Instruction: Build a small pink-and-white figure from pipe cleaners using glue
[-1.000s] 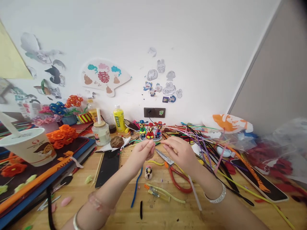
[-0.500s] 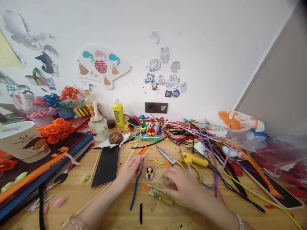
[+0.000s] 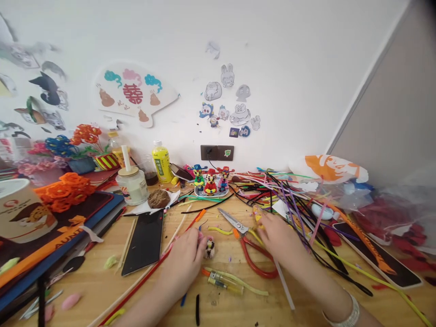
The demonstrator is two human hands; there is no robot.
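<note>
My left hand [image 3: 185,254] is closed on a blue pipe cleaner [image 3: 183,299], whose lower end shows below the hand and whose thin tip pokes out above the fingers. Right beside those fingertips sits a small rounded figure [image 3: 210,249] with a pink top and black-and-white front; whether they touch it I cannot tell. My right hand [image 3: 277,234] is wrapped over a yellow hot glue gun [image 3: 258,214], hiding most of it. A translucent glue stick [image 3: 284,286] juts out below that hand. Scissors [image 3: 260,263] with red and yellow handles lie between the hands.
A lighter [image 3: 218,279] and a yellow pipe cleaner [image 3: 252,287] lie in front. A black phone [image 3: 145,243] is at left. Behind stand three figurines [image 3: 211,181], a candle jar [image 3: 132,186] and a yellow bottle [image 3: 160,162]. Tangled pipe cleaners [image 3: 272,186] spread at right.
My right hand has moved up and right and taken hold of the glue gun. My left hand has come down closer to the small figure, still with the blue pipe cleaner.
</note>
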